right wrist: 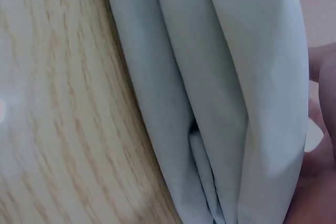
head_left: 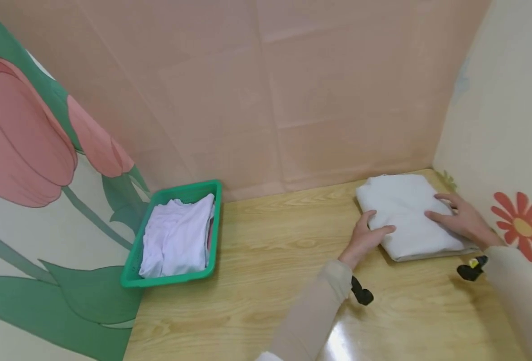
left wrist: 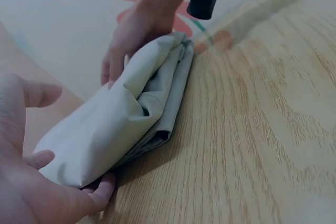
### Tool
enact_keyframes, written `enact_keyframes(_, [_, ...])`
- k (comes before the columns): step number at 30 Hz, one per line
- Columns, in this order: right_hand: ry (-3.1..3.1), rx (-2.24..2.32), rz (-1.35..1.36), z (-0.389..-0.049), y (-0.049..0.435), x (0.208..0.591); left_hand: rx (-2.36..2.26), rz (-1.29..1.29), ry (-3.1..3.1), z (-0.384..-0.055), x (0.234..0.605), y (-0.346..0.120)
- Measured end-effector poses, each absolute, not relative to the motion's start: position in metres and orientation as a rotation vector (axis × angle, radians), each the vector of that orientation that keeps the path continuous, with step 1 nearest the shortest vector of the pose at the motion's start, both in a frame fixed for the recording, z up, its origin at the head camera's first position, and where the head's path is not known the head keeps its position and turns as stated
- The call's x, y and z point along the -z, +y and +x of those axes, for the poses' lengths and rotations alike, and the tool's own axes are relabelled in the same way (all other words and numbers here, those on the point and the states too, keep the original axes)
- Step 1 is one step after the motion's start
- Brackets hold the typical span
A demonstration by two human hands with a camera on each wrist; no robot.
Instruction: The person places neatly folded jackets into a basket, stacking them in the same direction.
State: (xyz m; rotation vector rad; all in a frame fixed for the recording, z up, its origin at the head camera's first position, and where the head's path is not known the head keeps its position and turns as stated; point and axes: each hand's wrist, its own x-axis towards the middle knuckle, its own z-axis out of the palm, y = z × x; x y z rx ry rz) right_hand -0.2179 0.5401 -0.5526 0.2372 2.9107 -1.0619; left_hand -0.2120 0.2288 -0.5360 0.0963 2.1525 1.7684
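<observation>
A folded white cloth (head_left: 406, 213), squarish and several layers thick, lies flat at the right end of the wooden table. My left hand (head_left: 366, 238) is at its left edge with spread fingers; in the left wrist view, one fingertip (left wrist: 106, 190) touches the low edge near the tabletop. On the cloth's right side rests my right hand (head_left: 464, 219), its fingers reaching over the top surface. The right wrist view shows the stacked folds (right wrist: 210, 77) from close by, and only part of that hand at the right border.
A green basket (head_left: 128, 276) with pale lilac folded clothes (head_left: 176, 238) stands at the table's left end. Pinkish-beige sheeting (head_left: 266, 100) hangs behind the wooden table (head_left: 266, 271). A wall with a red flower picture (head_left: 523, 225) borders the right side.
</observation>
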Motion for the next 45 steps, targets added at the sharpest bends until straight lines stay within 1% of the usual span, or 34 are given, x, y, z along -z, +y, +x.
enact_keyframes(6, [2.826, 1.112, 0.173, -0.214, 0.541, 0.551, -1.834, 0.033, 2.093, -0.211, 0.542, 0.228])
enact_keyframes(17, [2.76, 1.188, 0.119, -0.207, 0.541, 0.541, -1.891, 0.016, 2.028, -0.217, 0.543, 0.226])
enact_keyframes(22, [2.718, 1.214, 0.124, -0.203, 0.542, 0.547, -1.875, 0.004, 2.063, -0.212, 0.542, 0.227])
enact_keyframes(30, [2.755, 1.254, 0.131, -0.196, 0.539, 0.561, -1.832, -0.056, 2.162, -0.201, 0.528, 0.232])
enact_keyframes(38, [2.692, 1.269, 0.143, -0.194, 0.537, 0.564, -1.828, -0.051, 2.203, -0.209, 0.54, 0.233])
enact_keyframes(45, [2.561, 1.345, 0.135, -0.193, 0.534, 0.566, -1.802, -0.004, 2.244, -0.211, 0.541, 0.231])
